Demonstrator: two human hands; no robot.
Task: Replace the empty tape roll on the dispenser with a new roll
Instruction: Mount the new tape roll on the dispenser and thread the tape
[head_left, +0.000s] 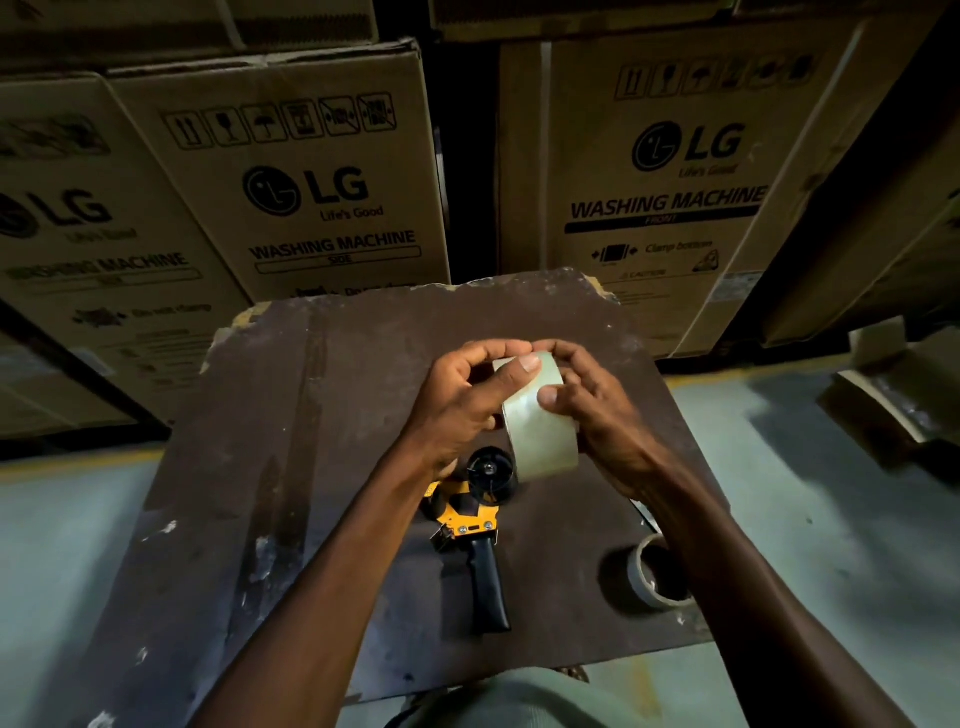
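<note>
Both hands hold a new roll of clear tape (537, 423) upright above the middle of a dark brown board (311, 441). My left hand (462, 405) grips its left side, thumb on the top edge. My right hand (597, 410) wraps the right side, thumb pressed on the outer face. Just below the roll lies the yellow and black tape dispenser (475, 525), flat on the board, its black spool hub bare and its black handle pointing toward me. An empty cardboard tape core (649, 574) lies near the board's right edge, partly hidden by my right forearm.
Large cardboard washing machine boxes (332, 171) stand stacked close behind the board, with a dark gap between them. Grey concrete floor (810, 519) lies to both sides. Loose cardboard pieces (883, 395) sit on the floor at the right.
</note>
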